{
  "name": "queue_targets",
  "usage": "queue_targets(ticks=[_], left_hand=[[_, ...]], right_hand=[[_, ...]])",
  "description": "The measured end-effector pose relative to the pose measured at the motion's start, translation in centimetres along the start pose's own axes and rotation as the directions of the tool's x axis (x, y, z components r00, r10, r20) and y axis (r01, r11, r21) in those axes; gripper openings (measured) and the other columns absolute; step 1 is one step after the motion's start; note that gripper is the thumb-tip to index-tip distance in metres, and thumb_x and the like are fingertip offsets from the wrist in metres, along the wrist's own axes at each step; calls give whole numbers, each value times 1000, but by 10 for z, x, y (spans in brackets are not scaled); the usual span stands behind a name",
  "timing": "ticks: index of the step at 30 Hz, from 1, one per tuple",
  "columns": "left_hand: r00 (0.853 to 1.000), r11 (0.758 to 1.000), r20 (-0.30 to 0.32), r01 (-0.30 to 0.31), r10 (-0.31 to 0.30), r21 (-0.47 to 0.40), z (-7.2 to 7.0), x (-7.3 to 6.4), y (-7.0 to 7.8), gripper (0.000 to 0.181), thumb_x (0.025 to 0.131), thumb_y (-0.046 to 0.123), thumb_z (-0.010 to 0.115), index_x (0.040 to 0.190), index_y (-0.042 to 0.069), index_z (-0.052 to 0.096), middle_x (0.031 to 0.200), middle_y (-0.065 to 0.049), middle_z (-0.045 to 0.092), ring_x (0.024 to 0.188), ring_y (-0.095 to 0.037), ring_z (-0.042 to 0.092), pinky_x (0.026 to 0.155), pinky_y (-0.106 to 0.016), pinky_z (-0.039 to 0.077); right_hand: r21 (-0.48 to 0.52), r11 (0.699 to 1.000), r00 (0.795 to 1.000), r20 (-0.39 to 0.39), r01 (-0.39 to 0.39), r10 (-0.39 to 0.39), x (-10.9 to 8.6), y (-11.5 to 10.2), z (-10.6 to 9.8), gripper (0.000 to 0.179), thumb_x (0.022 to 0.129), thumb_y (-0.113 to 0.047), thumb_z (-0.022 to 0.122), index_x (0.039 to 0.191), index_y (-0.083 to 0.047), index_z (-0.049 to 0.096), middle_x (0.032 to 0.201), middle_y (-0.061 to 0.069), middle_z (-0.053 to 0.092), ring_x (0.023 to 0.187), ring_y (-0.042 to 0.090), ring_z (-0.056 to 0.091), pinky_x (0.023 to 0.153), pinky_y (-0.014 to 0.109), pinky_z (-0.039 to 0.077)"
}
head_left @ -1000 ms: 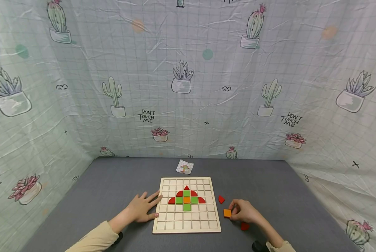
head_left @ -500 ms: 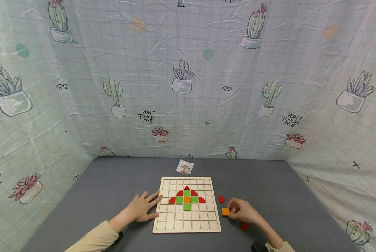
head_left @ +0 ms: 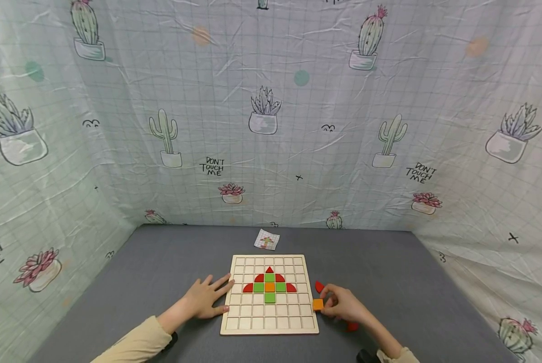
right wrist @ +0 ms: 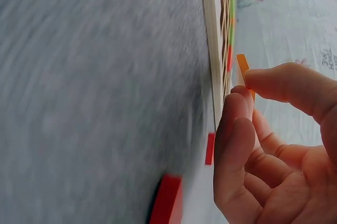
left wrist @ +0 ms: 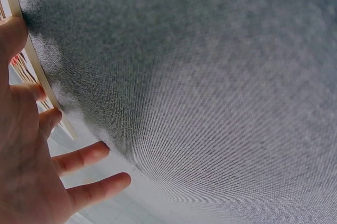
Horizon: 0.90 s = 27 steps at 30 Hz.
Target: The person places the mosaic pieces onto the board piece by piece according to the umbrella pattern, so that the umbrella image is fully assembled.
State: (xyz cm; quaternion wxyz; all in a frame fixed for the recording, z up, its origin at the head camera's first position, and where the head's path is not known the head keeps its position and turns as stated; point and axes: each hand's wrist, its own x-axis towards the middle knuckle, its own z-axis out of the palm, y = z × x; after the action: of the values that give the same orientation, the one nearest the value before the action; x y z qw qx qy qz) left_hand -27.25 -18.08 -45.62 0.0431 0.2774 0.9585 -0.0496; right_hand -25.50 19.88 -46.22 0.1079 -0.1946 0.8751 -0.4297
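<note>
A pale wooden grid board [head_left: 246, 323] lies on the table, with red, green and orange tiles set in its squares as a tree-like shape. My right hand [head_left: 345, 303] pinches an orange square tile [head_left: 317, 304] between thumb and finger, at the board's right edge. In the right wrist view the orange tile [right wrist: 242, 64] shows as a thin slab, raised off the table. My left hand [head_left: 204, 298] is spread, its thumb and fingertips touching the board's left edge. The left wrist view shows two fingers [left wrist: 84, 158] stretched out beyond the board edge.
One red tile [head_left: 319, 286] lies right of the board, just beyond my right hand. Another red piece [head_left: 352, 326] is partly hidden beneath that wrist. A small printed card [head_left: 266, 240] lies behind the board on the grey table [head_left: 184, 252]. A cactus-print curtain [head_left: 298, 151] surrounds the table.
My right hand has moved left with the orange tile, from beside the board to its right edge. My left hand has stayed in place.
</note>
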Motion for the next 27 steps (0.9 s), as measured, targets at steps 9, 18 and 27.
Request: queue_targets(ticks=[9, 18, 27], left_hand=[[1000, 1000, 10, 20, -20, -6, 0, 0, 1, 66, 85, 57, 44, 139, 22, 34, 145, -1, 31, 122, -39, 39, 89, -56, 36], [1000, 1000, 12, 29, -29, -9, 1, 0, 0, 66, 84, 58, 43, 139, 23, 33, 145, 1, 31, 123, -39, 39, 90, -56, 36], [1000, 1000, 10, 16, -16, 2, -2, -1, 1, 66, 84, 57, 44, 139, 22, 34, 144, -1, 32, 122, -39, 40, 89, -56, 37]], right_hand=[[27, 999, 998, 51, 33, -34, 5, -14, 13, 26, 74, -7, 68, 94, 0, 53, 66, 7, 61, 53, 8, 52, 43, 21, 43], [8, 997, 995, 72, 72, -72, 12, -27, 30, 23, 71, -3, 66, 90, -1, 53, 64, 5, 61, 48, 4, 48, 43, 17, 40], [24, 998, 993, 102, 60, -62, 23, -41, 46, 22, 71, -2, 64, 90, -1, 54, 63, 1, 56, 46, 9, 48, 43, 20, 42]])
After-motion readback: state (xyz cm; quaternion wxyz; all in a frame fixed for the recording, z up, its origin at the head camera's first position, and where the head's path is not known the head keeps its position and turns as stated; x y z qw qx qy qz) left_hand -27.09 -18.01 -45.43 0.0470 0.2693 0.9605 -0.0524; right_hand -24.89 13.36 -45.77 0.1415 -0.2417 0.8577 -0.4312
